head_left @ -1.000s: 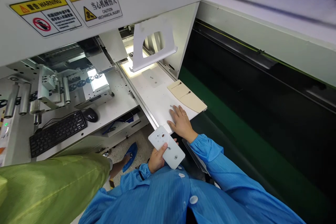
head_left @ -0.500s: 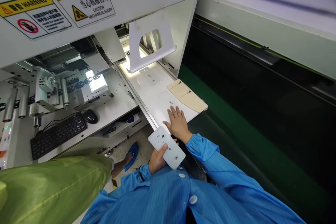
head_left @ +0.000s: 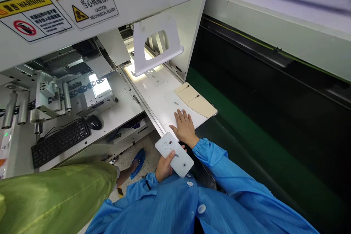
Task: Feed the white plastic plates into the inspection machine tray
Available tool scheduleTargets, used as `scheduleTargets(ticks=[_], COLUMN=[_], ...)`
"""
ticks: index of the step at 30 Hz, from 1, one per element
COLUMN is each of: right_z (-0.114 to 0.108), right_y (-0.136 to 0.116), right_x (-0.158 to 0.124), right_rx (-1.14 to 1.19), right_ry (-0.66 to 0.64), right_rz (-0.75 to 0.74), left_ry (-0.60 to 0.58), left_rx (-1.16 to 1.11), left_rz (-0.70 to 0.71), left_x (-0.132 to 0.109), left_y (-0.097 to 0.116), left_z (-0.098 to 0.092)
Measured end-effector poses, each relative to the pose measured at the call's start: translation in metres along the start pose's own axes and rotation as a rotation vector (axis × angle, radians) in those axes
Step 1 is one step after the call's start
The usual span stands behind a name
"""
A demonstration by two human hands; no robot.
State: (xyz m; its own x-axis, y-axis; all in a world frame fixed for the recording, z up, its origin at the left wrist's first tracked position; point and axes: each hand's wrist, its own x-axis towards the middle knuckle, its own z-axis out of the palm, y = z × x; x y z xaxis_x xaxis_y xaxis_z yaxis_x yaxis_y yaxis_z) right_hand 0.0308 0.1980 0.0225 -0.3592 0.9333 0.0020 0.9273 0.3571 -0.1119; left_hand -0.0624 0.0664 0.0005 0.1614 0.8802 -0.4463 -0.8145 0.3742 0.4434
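My left hand (head_left: pixel 163 167) is closed around a pale phone back cover (head_left: pixel 177 159) with camera holes at one end and small dark marks. It is held tilted in front of my blue jacket; whether several covers are stacked there I cannot tell. My right hand (head_left: pixel 185 127) lies flat, fingers spread, on the near end of the white conveyor belt (head_left: pixel 153 98). Just beyond its fingertips rests another pale cover (head_left: pixel 172 99), hard to make out except for its dark mark. Farther up the belt, a third cover (head_left: pixel 156 79) lies beside the lit machine opening.
A white flap with a cutout (head_left: pixel 157 64) hangs over the belt. A beige plate (head_left: pixel 196 99) borders its right side. At left are a keyboard (head_left: pixel 61 140), a mouse (head_left: pixel 94 121) and rollers (head_left: pixel 23 108). A person in a green garment (head_left: pixel 60 193) stands close on my left.
Both covers on the belt have moved away from me, toward the machine opening. My right hand has shifted only slightly; my left hand keeps its cover in the same place.
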Motion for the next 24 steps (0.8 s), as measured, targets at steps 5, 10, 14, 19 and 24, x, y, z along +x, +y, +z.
scheduleTargets(ticks=[5, 10, 14, 19, 24], right_z=[0.001, -0.001, -0.011, -0.021, -0.018], right_y=[-0.001, -0.001, 0.003, 0.019, 0.024], right_x=[0.002, 0.000, -0.016, -0.066, -0.131], right_rx=[0.010, 0.051, 0.167, 0.484, 0.700], right_ry=[0.003, 0.036, 0.145, 0.265, 0.192], right_rz=[0.002, -0.015, -0.065, -0.007, 0.161], left_ry=[0.013, 0.011, 0.022, 0.013, -0.024], left_rx=[0.009, 0.001, 0.014, 0.026, 0.068], left_rz=[0.007, 0.010, 0.001, 0.001, -0.042], left_x=[-0.001, -0.001, -0.003, -0.006, -0.012], left_y=[0.001, 0.003, 0.007, 0.010, 0.010], left_z=[0.001, 0.004, 0.009, 0.014, 0.021])
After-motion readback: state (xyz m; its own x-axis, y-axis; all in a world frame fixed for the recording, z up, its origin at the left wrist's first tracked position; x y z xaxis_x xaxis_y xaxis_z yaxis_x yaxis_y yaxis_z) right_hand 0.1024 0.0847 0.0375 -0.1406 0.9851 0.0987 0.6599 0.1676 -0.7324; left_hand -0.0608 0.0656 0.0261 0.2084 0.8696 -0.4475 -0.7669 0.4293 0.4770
